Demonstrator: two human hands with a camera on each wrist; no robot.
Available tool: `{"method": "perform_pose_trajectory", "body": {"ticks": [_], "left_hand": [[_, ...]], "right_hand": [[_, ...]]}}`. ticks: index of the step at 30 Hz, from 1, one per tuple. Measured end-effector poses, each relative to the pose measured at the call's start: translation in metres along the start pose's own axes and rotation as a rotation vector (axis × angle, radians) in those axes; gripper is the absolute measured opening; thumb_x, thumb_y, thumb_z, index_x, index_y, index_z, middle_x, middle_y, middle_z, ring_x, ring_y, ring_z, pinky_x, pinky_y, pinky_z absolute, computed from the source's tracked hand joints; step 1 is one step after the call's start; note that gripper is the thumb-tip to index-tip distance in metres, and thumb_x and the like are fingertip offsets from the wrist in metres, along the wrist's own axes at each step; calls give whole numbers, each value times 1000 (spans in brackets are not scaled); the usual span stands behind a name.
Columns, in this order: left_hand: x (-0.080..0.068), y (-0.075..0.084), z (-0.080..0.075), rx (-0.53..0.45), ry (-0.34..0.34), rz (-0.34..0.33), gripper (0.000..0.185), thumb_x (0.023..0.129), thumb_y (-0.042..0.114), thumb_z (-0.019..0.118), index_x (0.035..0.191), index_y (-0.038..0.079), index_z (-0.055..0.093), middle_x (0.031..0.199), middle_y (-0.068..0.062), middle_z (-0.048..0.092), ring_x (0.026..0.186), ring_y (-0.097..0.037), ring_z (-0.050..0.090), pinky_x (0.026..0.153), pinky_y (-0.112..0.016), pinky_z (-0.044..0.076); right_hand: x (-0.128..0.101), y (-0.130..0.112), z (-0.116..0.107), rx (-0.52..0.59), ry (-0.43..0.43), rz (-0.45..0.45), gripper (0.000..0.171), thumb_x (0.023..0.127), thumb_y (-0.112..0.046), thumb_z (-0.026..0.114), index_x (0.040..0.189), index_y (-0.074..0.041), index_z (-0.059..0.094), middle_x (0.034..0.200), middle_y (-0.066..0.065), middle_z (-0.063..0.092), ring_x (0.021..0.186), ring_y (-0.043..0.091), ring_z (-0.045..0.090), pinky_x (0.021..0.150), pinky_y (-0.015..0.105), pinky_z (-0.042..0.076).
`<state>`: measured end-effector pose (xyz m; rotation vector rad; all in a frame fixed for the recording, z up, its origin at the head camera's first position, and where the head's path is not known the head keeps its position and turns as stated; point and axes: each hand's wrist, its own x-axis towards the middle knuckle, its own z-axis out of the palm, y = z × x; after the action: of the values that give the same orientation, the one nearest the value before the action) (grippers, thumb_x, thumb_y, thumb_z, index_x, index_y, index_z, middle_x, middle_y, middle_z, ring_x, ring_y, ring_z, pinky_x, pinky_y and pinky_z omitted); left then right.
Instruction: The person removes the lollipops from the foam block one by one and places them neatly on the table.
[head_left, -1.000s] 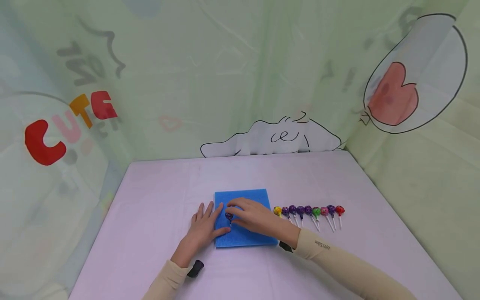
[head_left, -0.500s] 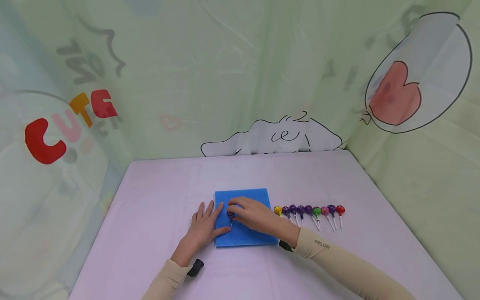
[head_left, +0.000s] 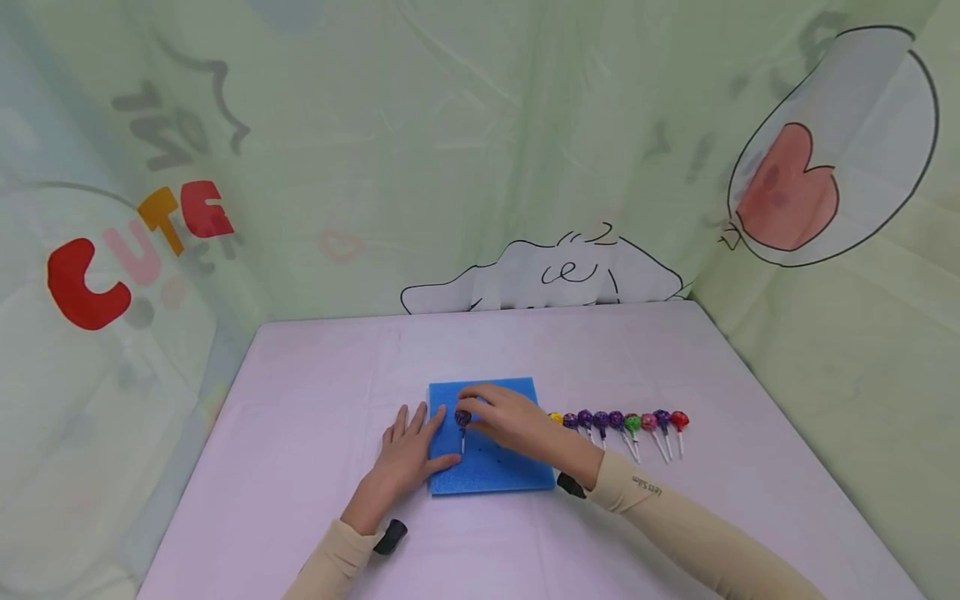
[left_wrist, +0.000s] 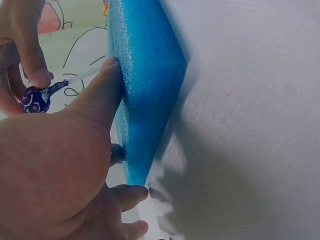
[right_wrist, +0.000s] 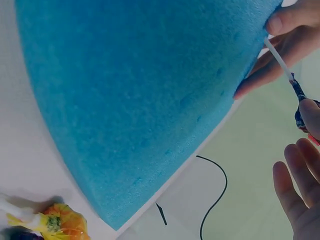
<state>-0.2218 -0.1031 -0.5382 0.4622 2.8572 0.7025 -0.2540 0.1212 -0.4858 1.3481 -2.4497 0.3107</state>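
Observation:
A thick blue foam block [head_left: 491, 477] lies on the table, with a few small dark holes in its top. My left hand [head_left: 402, 460] rests spread along its left edge, thumb and fingers straight against the foam. Over the block, my right hand [head_left: 513, 427] pinches a dark purple lollipop [head_left: 462, 418] by its wrapped head. Its white stick points down, and the stick's tip is right at the foam surface in the right wrist view. From the left wrist camera, the lollipop's head [left_wrist: 36, 100] shows between the right thumb and fingers, with the left thumb across the stick's end.
To the right of the block, several lollipops [head_left: 633, 423] lie in a row on the pink-white table [head_left: 337, 367], heads away from me. The nearest is a yellow lollipop [right_wrist: 65, 222], partly behind my right wrist. Printed curtains [head_left: 375, 167] stand behind and at both sides.
My right hand has risen slightly and moved away from me with the purple lollipop, so more of its stick shows. My left hand has stayed in place.

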Motion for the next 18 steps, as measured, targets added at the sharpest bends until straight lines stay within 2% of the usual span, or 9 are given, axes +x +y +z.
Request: {"method": "perform_pose_trajectory", "body": {"ticks": [4, 11, 18], "left_hand": [[0, 0, 0, 2, 2, 2, 85, 92, 56, 65, 158, 12, 33, 164, -25, 23, 152, -52, 10, 118, -68, 18], [-2, 3, -2, 3, 10, 6, 86, 91, 55, 66, 157, 11, 34, 163, -27, 24, 151, -53, 11, 118, -69, 18], [-4, 5, -4, -1, 5, 3, 86, 92, 55, 66, 157, 11, 34, 164, -26, 24, 151, -54, 11, 118, -69, 18]], "right_hand": [[0, 4, -4, 91, -34, 56, 33, 93, -18, 73, 125, -13, 67, 127, 4, 64, 119, 17, 65, 98, 31, 55], [-4, 11, -7, 325, -142, 214, 29, 98, -21, 66, 126, -13, 68, 127, 1, 62, 118, 17, 63, 99, 33, 55], [-8, 17, -9, 497, -171, 257, 29, 98, -19, 65, 124, -8, 69, 126, 5, 63, 118, 22, 61, 98, 44, 55]]}}
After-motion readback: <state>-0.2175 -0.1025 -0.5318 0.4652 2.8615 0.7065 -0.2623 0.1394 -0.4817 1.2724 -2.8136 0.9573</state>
